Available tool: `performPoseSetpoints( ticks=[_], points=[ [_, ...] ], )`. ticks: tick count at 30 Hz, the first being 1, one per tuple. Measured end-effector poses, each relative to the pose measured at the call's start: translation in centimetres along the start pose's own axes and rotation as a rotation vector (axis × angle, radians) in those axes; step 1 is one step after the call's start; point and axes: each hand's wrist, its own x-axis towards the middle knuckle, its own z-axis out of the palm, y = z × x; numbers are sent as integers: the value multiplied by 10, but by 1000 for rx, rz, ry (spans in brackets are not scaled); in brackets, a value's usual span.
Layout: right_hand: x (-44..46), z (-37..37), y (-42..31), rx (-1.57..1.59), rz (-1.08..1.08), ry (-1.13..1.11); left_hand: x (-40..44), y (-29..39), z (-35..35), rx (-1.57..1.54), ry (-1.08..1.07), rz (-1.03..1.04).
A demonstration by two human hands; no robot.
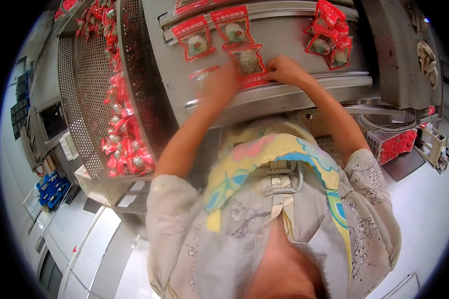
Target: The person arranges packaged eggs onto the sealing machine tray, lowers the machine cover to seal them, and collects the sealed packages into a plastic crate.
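Note:
My right hand point(286, 70) has its fingers closed at the right edge of a red and clear plastic egg packet point(248, 62), near the front rail of the metal work surface. My left hand point(222, 83) is at the packet's left side; motion blur hides its fingers. Beside it lies another blurred egg packet point(201, 78), partly covered by that hand. Farther back, one egg packet point(196, 44) and a second egg packet point(234, 32) lie side by side, their red bands over a metal rail.
A heap of egg packets point(329, 36) lies at the right of the metal surface point(284, 42). On the left stands a perforated metal trough point(87, 89) with many egg packets point(127, 144). A basket of red packets point(396, 147) is low at right.

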Motion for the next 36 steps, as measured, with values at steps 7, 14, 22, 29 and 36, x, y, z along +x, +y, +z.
performPoseSetpoints(
  ticks=[7,14,22,29,36],
  points=[
    [1,-4,-7,6,-42,5,-1,0,-6,119,-22,33],
    [1,-6,2,49,-78,-71,0,-8,7,63,12,47],
    [0,-12,3,176,-130,-72,-4,-9,4,-153,7,-65],
    [-4,-17,-5,37,-111,-108,-6,4,-18,-94,-77,-110],
    [-3,-8,3,211,-78,-7,-3,5,-11,-179,9,-215]
  ],
)
